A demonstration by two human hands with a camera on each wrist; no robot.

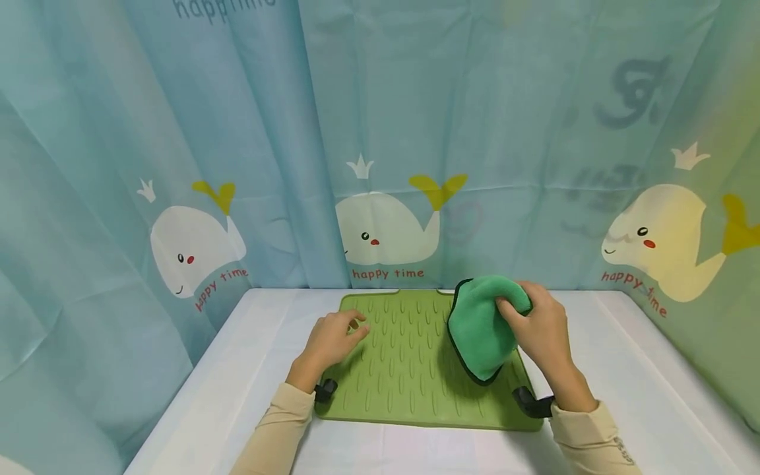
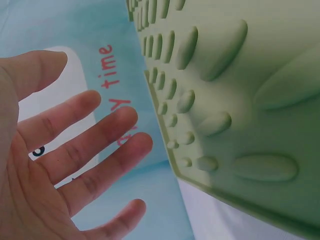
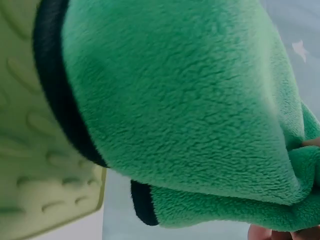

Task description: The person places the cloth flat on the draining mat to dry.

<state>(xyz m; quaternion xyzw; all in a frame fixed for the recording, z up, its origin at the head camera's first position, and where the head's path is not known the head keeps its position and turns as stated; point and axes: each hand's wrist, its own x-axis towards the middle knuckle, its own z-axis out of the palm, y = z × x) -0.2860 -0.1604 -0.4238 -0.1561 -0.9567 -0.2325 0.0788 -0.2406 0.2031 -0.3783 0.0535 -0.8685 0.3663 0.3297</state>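
A fluffy green cloth (image 1: 482, 330) with a dark edging hangs from my right hand (image 1: 543, 330), which pinches its upper right part between thumb and fingers. In the right wrist view the cloth (image 3: 175, 100) fills most of the picture, folded over, and only some fingertips (image 3: 280, 234) show. Below it lies a green ridged mat (image 1: 404, 356) on the table. My left hand (image 1: 335, 336) hovers over the mat's left side with nothing in it. The left wrist view shows that hand (image 2: 65, 155) with its fingers spread and relaxed, apart from the raised ribs of the mat (image 2: 210, 125).
The mat lies on a white-covered table (image 1: 617, 369). Behind and at both sides hangs a light blue curtain (image 1: 380, 119) with printed whales. A black strap piece sits at each wrist.
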